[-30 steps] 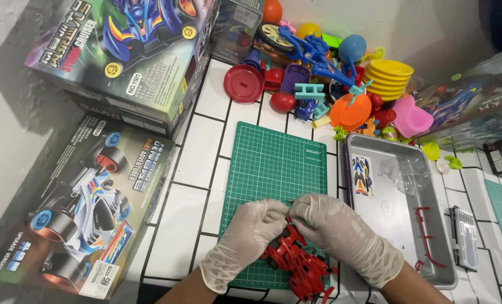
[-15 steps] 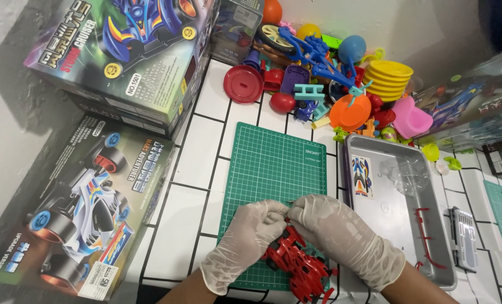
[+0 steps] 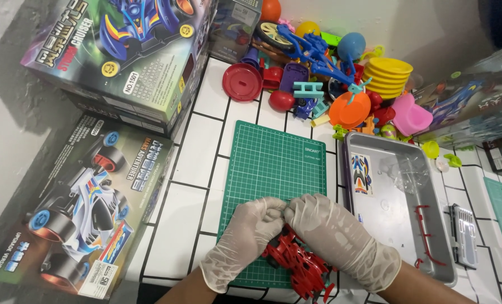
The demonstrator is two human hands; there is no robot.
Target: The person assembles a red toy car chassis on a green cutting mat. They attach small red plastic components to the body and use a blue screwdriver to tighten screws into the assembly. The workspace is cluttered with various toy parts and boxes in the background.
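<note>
My left hand (image 3: 245, 239) and right hand (image 3: 341, 236), both in thin white gloves, meet over the red plastic toy car frame (image 3: 299, 262), fingers pinched closed on its upper edge. It sits on the green gridded cutting mat (image 3: 273, 163) on the white tiled table (image 3: 194, 152); a shallow metal tray (image 3: 397, 202) lies just right.

The gloved hands hide most of the red car (image 3: 299, 262), whose lower end the bottom edge cuts off, as the left edge does the lower box (image 3: 70, 208).
</note>
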